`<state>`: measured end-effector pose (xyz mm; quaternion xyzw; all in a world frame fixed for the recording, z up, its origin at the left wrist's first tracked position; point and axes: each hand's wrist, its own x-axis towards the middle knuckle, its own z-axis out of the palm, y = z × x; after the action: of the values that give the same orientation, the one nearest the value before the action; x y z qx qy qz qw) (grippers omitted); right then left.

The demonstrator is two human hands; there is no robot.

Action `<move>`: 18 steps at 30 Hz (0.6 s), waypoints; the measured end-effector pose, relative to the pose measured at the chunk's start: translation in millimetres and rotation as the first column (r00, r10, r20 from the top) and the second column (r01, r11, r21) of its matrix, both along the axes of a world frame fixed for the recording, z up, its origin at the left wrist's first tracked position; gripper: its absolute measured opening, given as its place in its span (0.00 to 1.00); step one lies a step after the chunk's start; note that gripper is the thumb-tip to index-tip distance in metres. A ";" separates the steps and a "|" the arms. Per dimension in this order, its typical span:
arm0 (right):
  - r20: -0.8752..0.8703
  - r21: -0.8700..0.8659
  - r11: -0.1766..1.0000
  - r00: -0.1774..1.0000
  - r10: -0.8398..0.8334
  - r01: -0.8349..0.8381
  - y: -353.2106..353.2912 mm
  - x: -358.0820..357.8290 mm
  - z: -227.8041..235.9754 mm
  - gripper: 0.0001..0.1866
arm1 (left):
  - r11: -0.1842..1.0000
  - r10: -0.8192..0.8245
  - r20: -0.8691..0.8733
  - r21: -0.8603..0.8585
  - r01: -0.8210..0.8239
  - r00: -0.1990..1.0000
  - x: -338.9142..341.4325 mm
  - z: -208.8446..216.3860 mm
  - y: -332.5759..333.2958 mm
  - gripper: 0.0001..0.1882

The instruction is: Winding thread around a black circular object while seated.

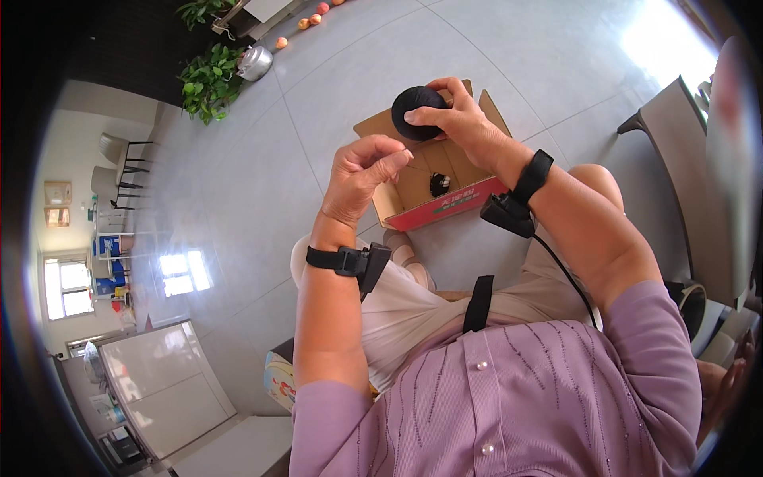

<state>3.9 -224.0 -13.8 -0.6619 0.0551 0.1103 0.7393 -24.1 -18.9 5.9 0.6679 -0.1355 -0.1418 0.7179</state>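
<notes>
My right hand (461,117) grips a round black ball (419,112) that looks like wound yarn, with the thumb across its near side and fingers behind it. Close by on the left, my left hand (370,168) is closed in a pinch at thumb and forefinger; whatever is between the tips is too fine to make out. Both hands are above an open cardboard box (433,208) with a red front, its flaps folded outward. Inside the box lies a small black-and-white item (439,184), its kind unclear.
The box sits on the grey tiled floor (334,87) in front of my knees. Farther off are a metal kettle (255,63), a leafy green plant (210,85) and several round fruits (304,24). A table-like piece of furniture (671,151) stands at the right.
</notes>
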 end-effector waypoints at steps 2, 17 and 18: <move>-0.042 0.065 0.998 0.999 -0.021 0.024 -1.4 0.7 -0.4 0.44 | 0.996 -0.090 -0.006 0.014 0.090 0.996 -1.4 5.2 -0.5 0.04; -0.113 0.075 0.997 0.994 -0.005 0.013 3.9 0.1 -7.6 0.41 | 0.997 0.008 0.040 -0.076 -0.005 0.999 -0.8 2.6 0.7 0.05; -0.044 0.005 0.997 0.996 0.083 -0.083 4.2 -0.3 -9.5 0.38 | 0.997 0.016 0.035 -0.075 -0.014 0.999 2.3 0.3 0.6 0.05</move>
<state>3.6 -219.8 -23.3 -0.6599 0.0435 0.1554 0.7338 -21.8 -18.4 6.2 0.6441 -0.1484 -0.1194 0.7409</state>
